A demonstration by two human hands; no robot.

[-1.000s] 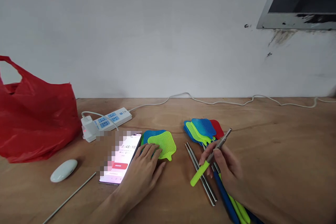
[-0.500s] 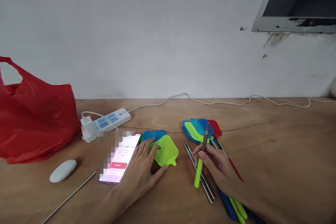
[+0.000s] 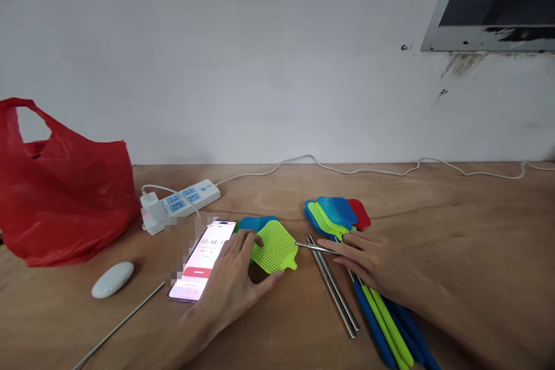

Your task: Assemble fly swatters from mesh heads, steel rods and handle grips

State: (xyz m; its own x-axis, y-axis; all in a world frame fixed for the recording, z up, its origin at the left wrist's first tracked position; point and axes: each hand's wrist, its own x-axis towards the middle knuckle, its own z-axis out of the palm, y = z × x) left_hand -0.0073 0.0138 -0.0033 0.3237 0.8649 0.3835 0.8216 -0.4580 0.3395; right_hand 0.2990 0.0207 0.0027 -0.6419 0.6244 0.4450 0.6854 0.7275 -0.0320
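Observation:
My left hand lies on a loose green mesh swatter head, fingers on top and thumb at its near edge, gripping it. A blue mesh head lies under it. My right hand holds a thin metal rod low over the table, its tip pointing left at the green head's neck. The rod's handle is hidden under my hand. Just beyond my right hand lies a pile of assembled swatters in blue, green and red, their handles running under my wrist.
Two bare metal rods lie between my hands. A lit phone sits by my left hand, with a power strip, a white oval object, a thin rod and a red plastic bag further left. A white cable runs along the wall.
My right hand swung the rod from upright down to nearly flat, with its tip pointing left at the green head. My left hand slid slightly on that head, which shifted a little right.

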